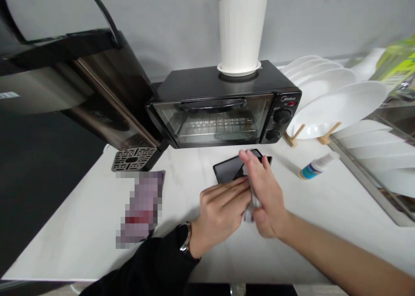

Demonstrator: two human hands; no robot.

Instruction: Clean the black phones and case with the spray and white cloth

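A thin, pale, see-through flat piece (253, 196) stands nearly edge-on between my two hands; its exact kind I cannot make out. My right hand (267, 194) is pressed along one side of it, thumb bent near the lower end. Against the other side lie the closed fingers of my left hand (225, 205), below which a watch (186, 237) circles the wrist. Just behind the hands a dark-screened phone (227, 168) rests on the white counter (184, 175), partly hidden by my fingers.
Behind stands a black toaster oven (223, 103) with a white cup (241, 28) of wooden sticks on top. A small spray bottle (316, 166) and racked white plates (340, 106) are to the right. At left are a dark drink machine (132, 110) and a pixelated flat object (144, 205).
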